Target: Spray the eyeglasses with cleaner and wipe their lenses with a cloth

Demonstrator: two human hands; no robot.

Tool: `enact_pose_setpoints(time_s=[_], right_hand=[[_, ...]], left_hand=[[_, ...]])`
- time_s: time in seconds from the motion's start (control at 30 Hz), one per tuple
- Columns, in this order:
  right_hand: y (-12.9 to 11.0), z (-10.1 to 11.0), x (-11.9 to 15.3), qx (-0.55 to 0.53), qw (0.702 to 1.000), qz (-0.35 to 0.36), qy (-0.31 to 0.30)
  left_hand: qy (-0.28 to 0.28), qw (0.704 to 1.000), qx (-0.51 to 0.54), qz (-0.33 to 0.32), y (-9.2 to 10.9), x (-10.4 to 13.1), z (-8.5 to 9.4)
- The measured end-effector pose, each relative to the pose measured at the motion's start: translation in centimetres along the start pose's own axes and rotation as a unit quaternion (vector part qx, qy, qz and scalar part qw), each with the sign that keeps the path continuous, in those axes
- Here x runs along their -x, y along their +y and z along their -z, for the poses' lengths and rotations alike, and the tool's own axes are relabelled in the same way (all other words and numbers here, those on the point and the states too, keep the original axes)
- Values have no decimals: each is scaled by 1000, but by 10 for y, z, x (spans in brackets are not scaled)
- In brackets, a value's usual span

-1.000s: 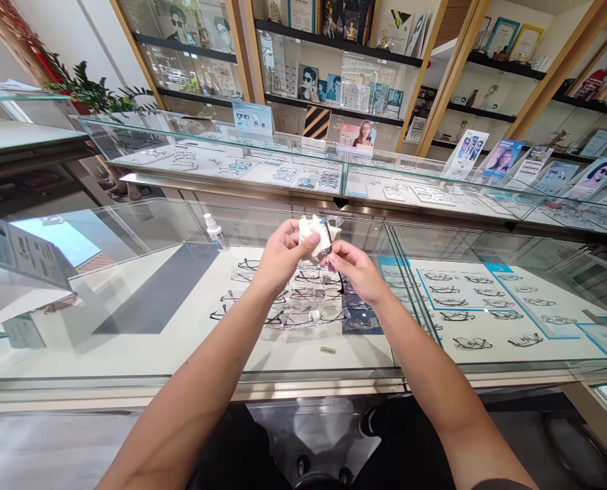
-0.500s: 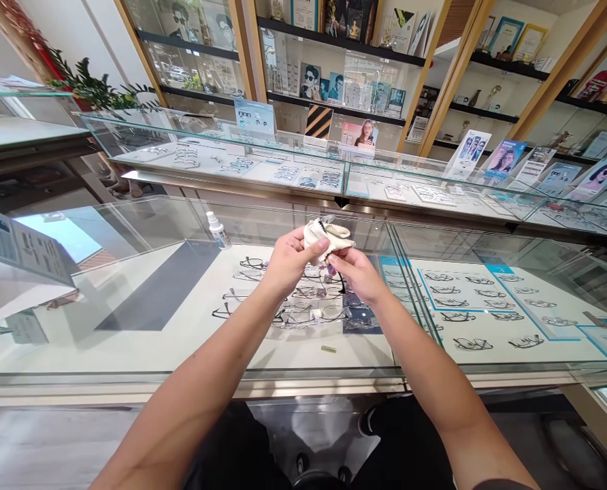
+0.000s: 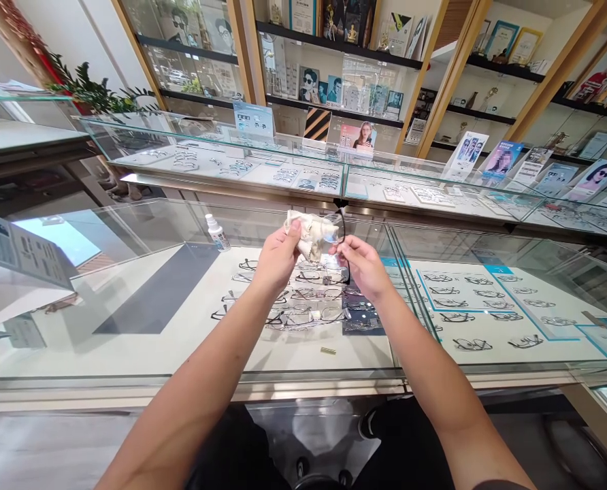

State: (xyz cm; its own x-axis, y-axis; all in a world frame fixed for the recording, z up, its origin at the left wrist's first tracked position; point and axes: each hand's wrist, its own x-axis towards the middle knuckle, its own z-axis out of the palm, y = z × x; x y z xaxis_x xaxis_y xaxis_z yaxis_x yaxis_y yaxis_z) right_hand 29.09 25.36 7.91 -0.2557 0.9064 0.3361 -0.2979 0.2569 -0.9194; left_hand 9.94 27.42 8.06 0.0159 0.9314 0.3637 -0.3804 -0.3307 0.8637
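Above the glass counter, my left hand (image 3: 277, 255) is closed on a crumpled cream cloth (image 3: 311, 235), thumb on top. My right hand (image 3: 361, 264) pinches a pair of glasses (image 3: 342, 228) between thumb and fingers; dark temple arms show above and below that grip. The cloth lies against the lens side of the glasses and covers part of them. Beyond my left hand, a white spray bottle (image 3: 217, 233) stands upright on the counter. Beneath both hands, several rows of eyeglasses (image 3: 308, 314) lie inside the display case.
The glass counter (image 3: 191, 371) spans the foreground. At right, more eyeglasses (image 3: 473, 344) sit in the adjoining case. A sign stand (image 3: 22, 248) is at far left. A second display case (image 3: 216, 146) runs behind, below shelves with cards and trophies.
My left hand and the cloth have shifted left, away from my right hand. More of the glasses, including a dark temple arm, now shows between the hands.
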Motion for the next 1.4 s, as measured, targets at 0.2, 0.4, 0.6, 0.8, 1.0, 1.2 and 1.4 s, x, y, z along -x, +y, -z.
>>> enact_pose_setpoints(time_s=[0.2, 0.4, 0.6, 0.8, 1.0, 1.2, 1.4], right_hand=[[-5, 8, -4, -15, 994, 62, 92], [1, 0, -3, -85, 992, 27, 92], [6, -11, 0, -85, 992, 26, 87], [7, -17, 1, -89, 992, 22, 86], [4, -14, 0, -104, 988, 14, 111], [6, -15, 0, -130, 985, 8, 114], [9, -20, 4, -82, 993, 4, 90]], left_hand=[[-109, 986, -124, 27, 9, 11, -3], [-221, 961, -153, 61, 12, 24, -17], [-172, 976, -116, 71, -3, 29, -23], [-139, 982, -82, 98, -4, 31, -29], [-184, 976, -58, 101, -2, 30, -27], [-170, 978, -93, 72, -10, 30, -27], [-91, 984, -150, -7, -15, 31, -29]])
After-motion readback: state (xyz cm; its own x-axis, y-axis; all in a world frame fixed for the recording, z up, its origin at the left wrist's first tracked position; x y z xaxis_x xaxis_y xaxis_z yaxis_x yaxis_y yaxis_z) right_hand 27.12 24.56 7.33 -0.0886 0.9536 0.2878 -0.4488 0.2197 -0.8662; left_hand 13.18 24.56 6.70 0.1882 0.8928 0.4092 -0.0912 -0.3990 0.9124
